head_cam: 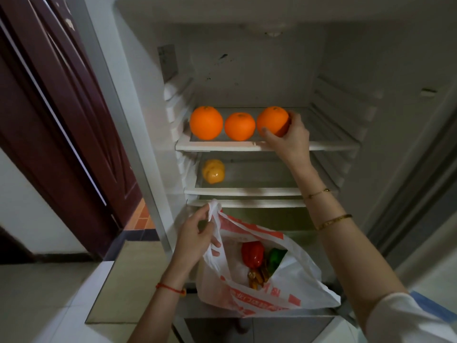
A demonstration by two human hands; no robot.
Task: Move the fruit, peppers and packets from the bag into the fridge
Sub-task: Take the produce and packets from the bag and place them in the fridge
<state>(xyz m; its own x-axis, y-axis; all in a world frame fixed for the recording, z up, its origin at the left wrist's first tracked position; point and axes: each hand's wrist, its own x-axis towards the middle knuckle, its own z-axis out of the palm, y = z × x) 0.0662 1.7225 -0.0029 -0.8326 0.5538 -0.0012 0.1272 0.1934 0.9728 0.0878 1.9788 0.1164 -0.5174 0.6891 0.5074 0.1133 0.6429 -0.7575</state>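
Right hand (288, 134) clamped round third orange (272, 120) on top shelf (329, 144) of fridge (371, 70), thumb in front, fingers behind. Left hand (195, 233) closed on handle of bag (291, 288), holding mouth open below fridge opening. Two more oranges in same row: left orange (206, 123) near left wall, middle orange (239, 126) just beside it and just beside held one. Right half of top shelf bare. Yellow pepper (213, 171) on second shelf (247, 191), at left, partly seen through glass above. Right forearm crossing in front of both shelves' right parts, two bracelets (333, 221) on it. Inside bag: red pepper (252, 253), green pepper (276, 259) touching beside it, packets (258, 277) underneath, kind unclear. Dark red door (61, 120) at left, well apart from fridge; tiled floor (37, 305) below.
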